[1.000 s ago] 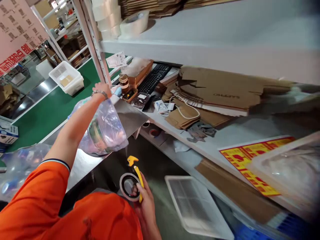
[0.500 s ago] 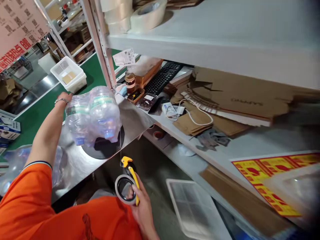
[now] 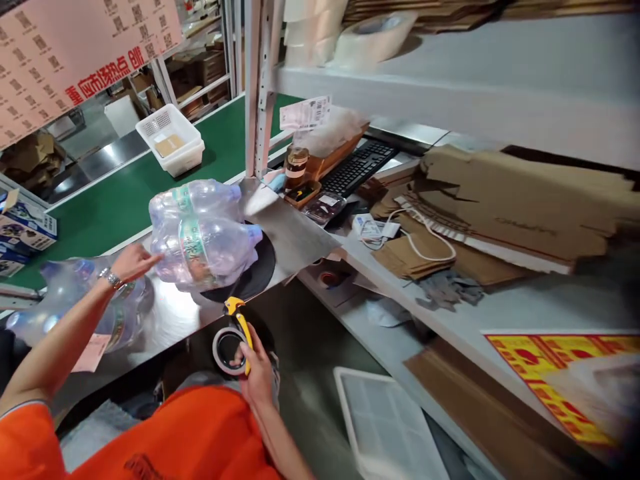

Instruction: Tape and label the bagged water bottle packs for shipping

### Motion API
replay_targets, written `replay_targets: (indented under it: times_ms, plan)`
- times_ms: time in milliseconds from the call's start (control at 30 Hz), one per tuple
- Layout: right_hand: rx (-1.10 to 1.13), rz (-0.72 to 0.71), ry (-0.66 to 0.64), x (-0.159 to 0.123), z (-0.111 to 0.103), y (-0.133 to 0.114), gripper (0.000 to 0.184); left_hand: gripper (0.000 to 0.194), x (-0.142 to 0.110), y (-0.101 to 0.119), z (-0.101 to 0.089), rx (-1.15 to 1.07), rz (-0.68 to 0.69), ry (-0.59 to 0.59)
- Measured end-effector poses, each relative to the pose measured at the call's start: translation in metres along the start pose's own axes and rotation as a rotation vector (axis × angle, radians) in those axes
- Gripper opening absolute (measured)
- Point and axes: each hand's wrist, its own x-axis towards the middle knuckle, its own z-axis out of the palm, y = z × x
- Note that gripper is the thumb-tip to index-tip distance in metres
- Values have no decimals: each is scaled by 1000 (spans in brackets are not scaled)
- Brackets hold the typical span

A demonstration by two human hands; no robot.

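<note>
A shrink-wrapped pack of clear bottles (image 3: 200,233) with blue caps lies on a black round turntable (image 3: 267,257), its caps facing right. My left hand (image 3: 134,263) is at the pack's left side, index finger stretched out and the other fingers partly curled, with nothing in it; whether the fingertip touches the wrap is unclear. My right hand (image 3: 257,373) grips a yellow-handled tape dispenser (image 3: 243,327) carrying a roll of tape, below the table's front edge. Behind my left forearm lies a second wrapped bottle pack (image 3: 117,313), with a pink slip (image 3: 93,352) at its front.
A white basket (image 3: 173,140) stands on the green belt (image 3: 220,137); blue-and-white boxes (image 3: 25,227) sit at its left. A metal post (image 3: 259,87) rises behind the turntable. Shelves on the right hold a keyboard (image 3: 359,165), flattened cardboard (image 3: 505,207) and tape rolls (image 3: 375,37).
The bottle pack has turned on the turntable, its caps swinging from facing me to facing right. My left hand has come from the pack's far side to its near left. The tape dispenser stays in my right hand.
</note>
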Motion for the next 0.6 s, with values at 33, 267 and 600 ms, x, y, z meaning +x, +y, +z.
replay_targets:
  times_ms: [33, 267, 600]
  plan:
    - [-11, 3, 0, -3, -1, 4, 70, 52, -13, 7, 3, 34, 120, -85]
    - [47, -96, 112, -15, -20, 7, 91, 30, -35, 117, 22, 342, 529, -217]
    - [150, -111, 229, -28, -50, 11, 99, 58, 49, 300, 35, 321, 758, 163]
